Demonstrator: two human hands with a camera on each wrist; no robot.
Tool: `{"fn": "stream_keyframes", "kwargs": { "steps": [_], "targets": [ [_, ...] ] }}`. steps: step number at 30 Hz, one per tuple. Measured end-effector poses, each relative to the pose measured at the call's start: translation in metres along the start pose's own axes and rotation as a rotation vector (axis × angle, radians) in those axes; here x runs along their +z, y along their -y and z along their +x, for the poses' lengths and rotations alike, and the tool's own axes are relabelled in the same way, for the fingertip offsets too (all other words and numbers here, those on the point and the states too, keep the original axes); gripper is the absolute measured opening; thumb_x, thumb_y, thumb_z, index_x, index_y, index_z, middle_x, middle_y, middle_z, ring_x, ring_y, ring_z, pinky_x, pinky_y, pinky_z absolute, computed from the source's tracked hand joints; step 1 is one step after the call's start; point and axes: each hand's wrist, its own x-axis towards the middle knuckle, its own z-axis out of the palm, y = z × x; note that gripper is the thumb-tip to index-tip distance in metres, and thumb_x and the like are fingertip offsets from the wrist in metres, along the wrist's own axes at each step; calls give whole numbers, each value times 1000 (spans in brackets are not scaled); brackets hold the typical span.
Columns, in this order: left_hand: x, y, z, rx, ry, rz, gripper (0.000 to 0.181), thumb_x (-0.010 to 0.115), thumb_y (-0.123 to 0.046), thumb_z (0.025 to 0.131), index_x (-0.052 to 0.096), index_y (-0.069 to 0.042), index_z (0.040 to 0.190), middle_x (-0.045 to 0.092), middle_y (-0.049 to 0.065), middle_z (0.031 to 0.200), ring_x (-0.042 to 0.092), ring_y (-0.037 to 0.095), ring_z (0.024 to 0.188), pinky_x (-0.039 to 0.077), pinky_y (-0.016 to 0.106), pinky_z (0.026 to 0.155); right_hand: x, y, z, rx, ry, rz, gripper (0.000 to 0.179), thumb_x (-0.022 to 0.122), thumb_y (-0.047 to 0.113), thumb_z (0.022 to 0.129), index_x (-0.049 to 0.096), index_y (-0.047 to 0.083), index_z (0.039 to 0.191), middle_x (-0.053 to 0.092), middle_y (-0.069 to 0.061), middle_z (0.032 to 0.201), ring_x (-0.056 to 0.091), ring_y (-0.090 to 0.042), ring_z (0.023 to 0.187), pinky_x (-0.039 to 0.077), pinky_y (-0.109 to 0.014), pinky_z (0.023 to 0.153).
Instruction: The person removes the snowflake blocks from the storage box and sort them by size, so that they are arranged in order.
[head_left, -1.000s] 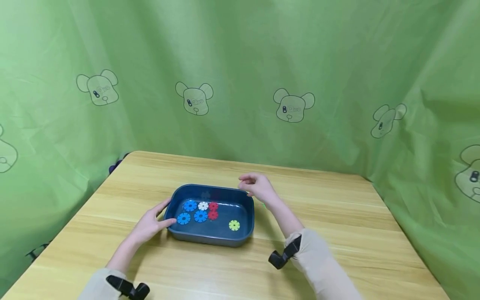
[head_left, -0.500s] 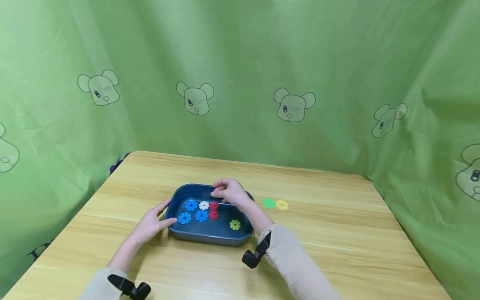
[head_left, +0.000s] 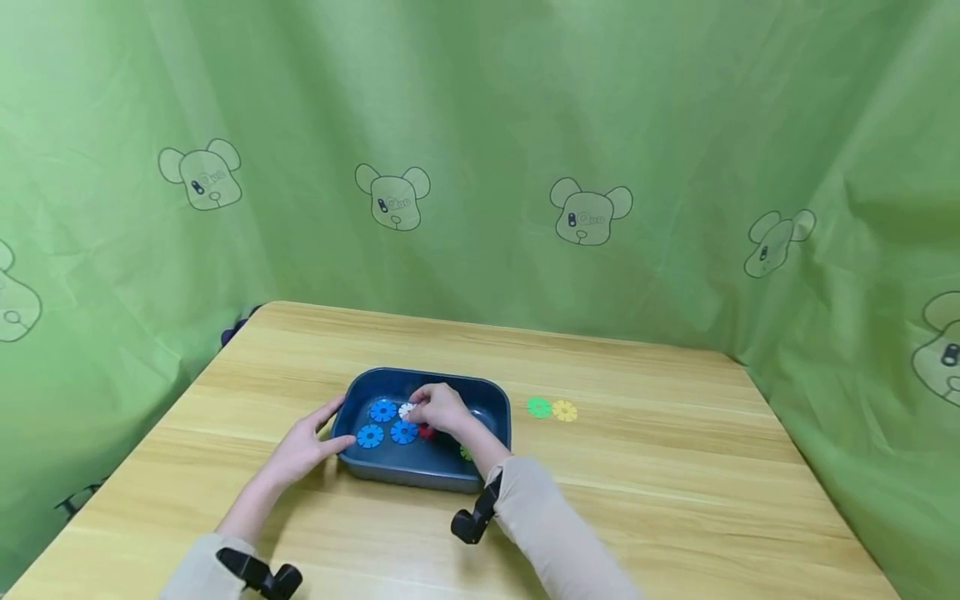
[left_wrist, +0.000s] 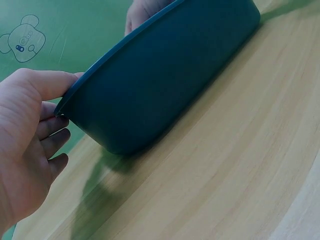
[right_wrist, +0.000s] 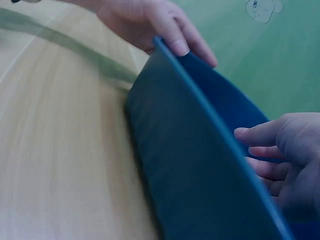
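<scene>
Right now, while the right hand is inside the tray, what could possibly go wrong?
The right hand is close to the white piece, and a blue piece lies beside it, so that one could get pushed aside. In the head view the right hand partly hides a red piece, which might be knocked unseen. The left hand holds the tray at one end; a pull there may slide it.
</scene>
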Motion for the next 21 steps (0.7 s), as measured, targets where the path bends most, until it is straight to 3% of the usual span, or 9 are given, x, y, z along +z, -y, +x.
{"fn": "stream_keyframes", "kwargs": {
  "steps": [7,12,21],
  "targets": [
    [2,-1,0,-5,4,19,71,67,-18,85,30,4,142,28,24,146,21,45,133,19,56,107,8,-7,1,-12,8,-99,28,78,12,74,67,0,97,61,-2,78,54,-14,68,47,-25,62],
    [2,-1,0,-8,4,18,71,67,-18,85,30,4,142,28,24,146,21,45,133,19,56,107,11,-8,0,-59,26,-154,27,78,12,74,64,-1,92,57,-2,71,53,-13,59,44,-24,58],
    [2,4,0,6,6,7,70,66,-17,86,30,4,142,28,24,146,22,46,132,20,55,107,19,-7,-1,-98,35,-382,31,82,22,70,58,9,86,51,3,73,48,-13,67,39,-24,58]
  ]
}}
